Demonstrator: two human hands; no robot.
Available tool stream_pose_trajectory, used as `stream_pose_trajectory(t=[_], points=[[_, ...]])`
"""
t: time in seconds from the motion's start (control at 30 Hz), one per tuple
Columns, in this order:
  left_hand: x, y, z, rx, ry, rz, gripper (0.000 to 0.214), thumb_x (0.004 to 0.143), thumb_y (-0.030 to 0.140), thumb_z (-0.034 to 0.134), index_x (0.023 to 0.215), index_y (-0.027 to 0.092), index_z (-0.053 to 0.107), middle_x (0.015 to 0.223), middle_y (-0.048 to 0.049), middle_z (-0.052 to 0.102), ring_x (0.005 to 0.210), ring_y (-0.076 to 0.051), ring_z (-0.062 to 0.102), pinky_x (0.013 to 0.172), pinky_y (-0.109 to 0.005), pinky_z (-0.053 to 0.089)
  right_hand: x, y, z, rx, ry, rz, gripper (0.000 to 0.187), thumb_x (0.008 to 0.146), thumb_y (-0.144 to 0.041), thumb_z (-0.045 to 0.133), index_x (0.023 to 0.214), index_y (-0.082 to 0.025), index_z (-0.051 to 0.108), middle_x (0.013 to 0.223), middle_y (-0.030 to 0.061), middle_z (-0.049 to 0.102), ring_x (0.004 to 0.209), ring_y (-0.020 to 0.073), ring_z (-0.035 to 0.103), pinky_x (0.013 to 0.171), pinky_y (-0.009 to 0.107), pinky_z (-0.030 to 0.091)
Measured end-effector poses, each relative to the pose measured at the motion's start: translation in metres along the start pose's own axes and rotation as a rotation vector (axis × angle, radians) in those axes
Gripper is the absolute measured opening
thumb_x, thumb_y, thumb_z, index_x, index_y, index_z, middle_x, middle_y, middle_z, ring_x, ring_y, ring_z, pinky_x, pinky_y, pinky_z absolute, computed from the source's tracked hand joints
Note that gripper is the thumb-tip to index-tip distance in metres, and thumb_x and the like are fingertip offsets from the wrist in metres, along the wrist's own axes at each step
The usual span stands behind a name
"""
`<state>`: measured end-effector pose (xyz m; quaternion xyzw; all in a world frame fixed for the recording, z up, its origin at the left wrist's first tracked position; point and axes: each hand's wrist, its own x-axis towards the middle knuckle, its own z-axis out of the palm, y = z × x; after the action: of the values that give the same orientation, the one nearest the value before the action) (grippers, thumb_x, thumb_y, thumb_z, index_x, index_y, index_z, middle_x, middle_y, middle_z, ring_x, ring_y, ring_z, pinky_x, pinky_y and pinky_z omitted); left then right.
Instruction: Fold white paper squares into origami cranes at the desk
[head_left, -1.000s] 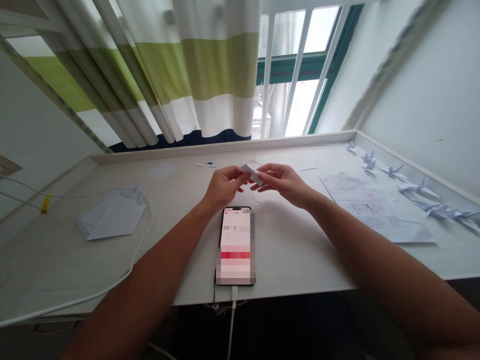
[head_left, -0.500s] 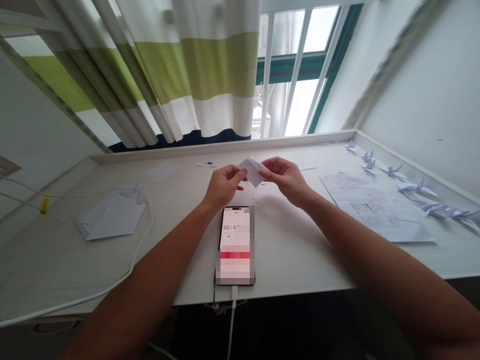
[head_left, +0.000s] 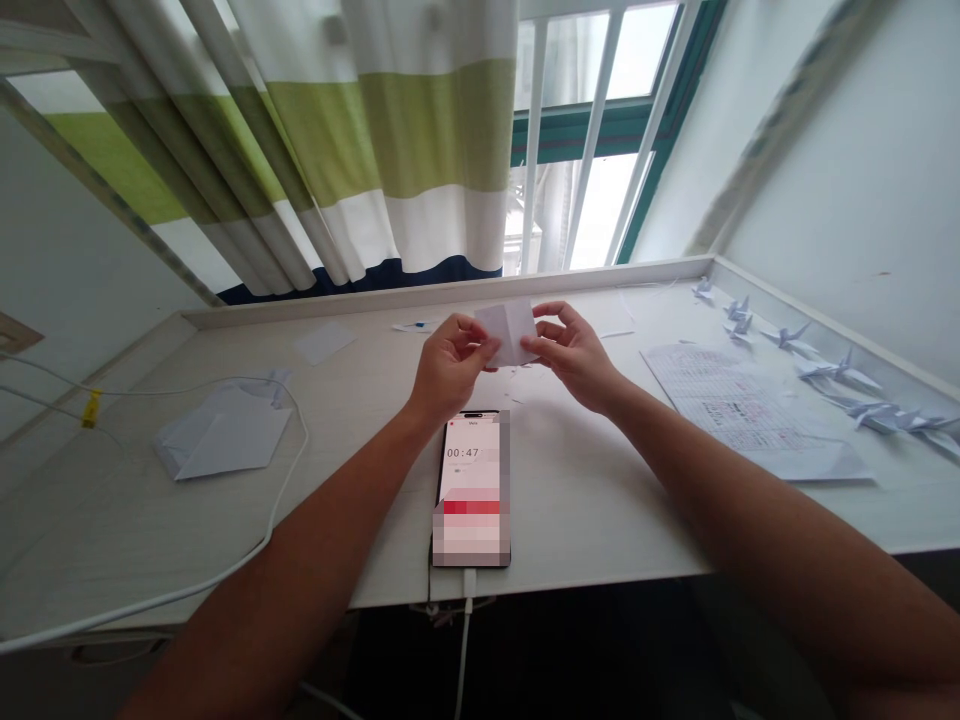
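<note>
Paper (head_left: 508, 330) is held up above the desk (head_left: 585, 490), between both hands, just beyond the top of the phone (head_left: 471, 488). The left hand (head_left: 450, 368) pinches its left edge with thumb and fingers closed on it, and the right hand (head_left: 574, 355) pinches the right edge the same way, so the small white piece stands almost upright and faces the person. Held like this, its folds can be seen and pressed in the air.

The phone lies flat near the desk edge with a cable (head_left: 465, 630) plugged in; its screen shows 00:47, the rest is blurred. A row of paper cranes (head_left: 832, 375) stands along the right wall, beside a printed sheet (head_left: 742, 410). Folded white sheets (head_left: 225, 435) lie at the left. How many layers the held paper has, I cannot tell. The print on the sheet is too small to read.
</note>
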<state>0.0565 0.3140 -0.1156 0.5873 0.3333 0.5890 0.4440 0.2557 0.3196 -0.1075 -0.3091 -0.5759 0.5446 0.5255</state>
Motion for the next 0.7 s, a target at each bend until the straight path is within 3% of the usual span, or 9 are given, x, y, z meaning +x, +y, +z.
stream_pose_trajectory(t=[0.1, 0.2, 0.33, 0.47, 0.7], points=[[0.001, -0.002, -0.001, 0.031, 0.026, 0.036, 0.022, 0.079, 0.035, 0.088, 0.085, 0.018, 0.075, 0.082, -0.0020, 0.076, 0.074, -0.015, 0.071, 0.065, -0.027, 0.060, -0.002, -0.003, 0.001, -0.059, -0.019, -0.043, 0.056, 0.079, -0.048, 0.090, 0.112, -0.029, 0.050, 0.088, -0.0011, 0.068, 0.084, 0.0212, 0.070, 0.083, 0.044, 0.060], [0.002, -0.003, -0.001, 0.009, 0.044, 0.024, 0.024, 0.077, 0.035, 0.090, 0.094, 0.019, 0.083, 0.088, -0.0046, 0.080, 0.075, -0.015, 0.071, 0.066, -0.027, 0.059, -0.004, -0.006, 0.001, -0.119, 0.011, -0.125, 0.052, 0.082, -0.051, 0.087, 0.112, -0.030, 0.050, 0.086, -0.0022, 0.065, 0.082, 0.0212, 0.070, 0.080, 0.043, 0.061], [0.003, 0.000, -0.003, -0.017, 0.033, 0.013, 0.029, 0.074, 0.035, 0.093, 0.098, 0.020, 0.085, 0.093, -0.0058, 0.082, 0.083, -0.017, 0.074, 0.077, -0.031, 0.061, -0.004, -0.010, 0.001, -0.158, 0.010, -0.180, 0.051, 0.084, -0.049, 0.085, 0.120, -0.031, 0.054, 0.091, -0.0006, 0.066, 0.086, 0.0215, 0.072, 0.079, 0.040, 0.063], [0.003, 0.002, -0.007, -0.013, -0.013, 0.017, 0.034, 0.073, 0.034, 0.094, 0.103, 0.021, 0.086, 0.096, -0.0054, 0.083, 0.089, -0.019, 0.076, 0.085, -0.035, 0.063, -0.003, -0.010, 0.002, -0.193, -0.053, -0.143, 0.041, 0.084, -0.050, 0.085, 0.111, -0.024, 0.068, 0.107, 0.0052, 0.073, 0.098, 0.0241, 0.074, 0.086, 0.043, 0.064], [0.005, 0.001, -0.013, 0.193, 0.070, 0.061, 0.036, 0.075, 0.034, 0.093, 0.108, 0.022, 0.086, 0.104, -0.0075, 0.084, 0.093, -0.022, 0.078, 0.093, -0.043, 0.065, -0.003, -0.002, 0.003, -0.149, 0.060, -0.119, 0.040, 0.076, -0.046, 0.093, 0.104, -0.020, 0.079, 0.097, 0.0070, 0.082, 0.095, 0.0241, 0.078, 0.099, 0.050, 0.063]])
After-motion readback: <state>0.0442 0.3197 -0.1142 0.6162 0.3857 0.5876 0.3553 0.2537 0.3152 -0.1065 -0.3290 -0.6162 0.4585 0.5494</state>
